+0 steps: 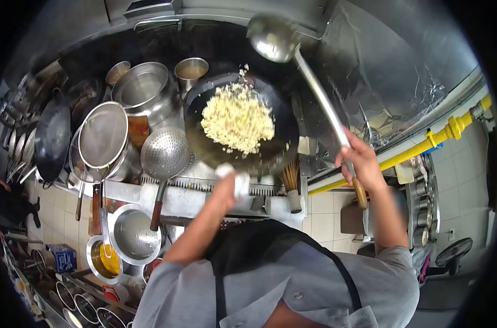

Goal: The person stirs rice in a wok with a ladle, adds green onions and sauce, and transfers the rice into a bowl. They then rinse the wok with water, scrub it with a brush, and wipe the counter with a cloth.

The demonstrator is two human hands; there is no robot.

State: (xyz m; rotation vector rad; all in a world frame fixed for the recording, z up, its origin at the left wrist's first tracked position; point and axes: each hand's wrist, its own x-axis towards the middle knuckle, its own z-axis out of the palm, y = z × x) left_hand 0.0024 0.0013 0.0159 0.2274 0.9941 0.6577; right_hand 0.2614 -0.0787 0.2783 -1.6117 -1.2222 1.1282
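A dark wok (pixel 196 123) holds a pale yellow, crumbly food (pixel 237 119), blurred by motion, with a few bits at its far edge. My left hand (pixel 225 191) is closed round a white cloth (pixel 241 186) at the wok's near edge. My right hand (pixel 361 159) grips the long handle of a metal ladle (pixel 273 38). The ladle's bowl is raised beyond the wok to the upper right, and its wooden handle end sticks out below my fingers.
Left of the wok are a perforated skimmer (pixel 165 153), a mesh strainer (pixel 103 134) and metal pots (pixel 142 85). A bamboo brush (pixel 292 186) stands near right. A yellow pipe (pixel 412 153) runs along the right. Part of another person (pixel 0 180) shows at far left.
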